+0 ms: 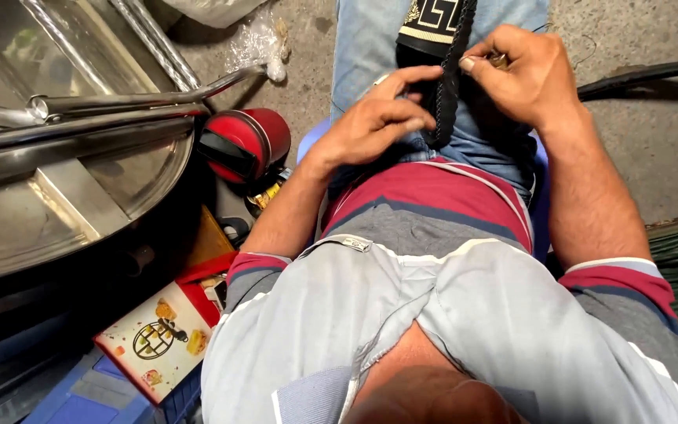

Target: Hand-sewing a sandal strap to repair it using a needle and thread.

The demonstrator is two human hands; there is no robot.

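I look down my own chest at my lap, where a black item (435, 31) with a gold-patterned band lies on my jeans. A black braided strap (449, 86) runs down from it between my hands. My left hand (378, 118) presses its fingers on the strap's lower part. My right hand (521, 72) pinches the strap higher up, thumb against forefinger, with a small brass-coloured piece (499, 60) tucked under the fingers. Thin thread trails off to the right of that hand.
A shiny steel frame with tubes (80, 118) fills the left. Beside it lie a red cylindrical container (249, 141), a red and white box (162, 338) and a blue crate (88, 400). Concrete floor lies ahead; a black bar (653, 74) crosses at right.
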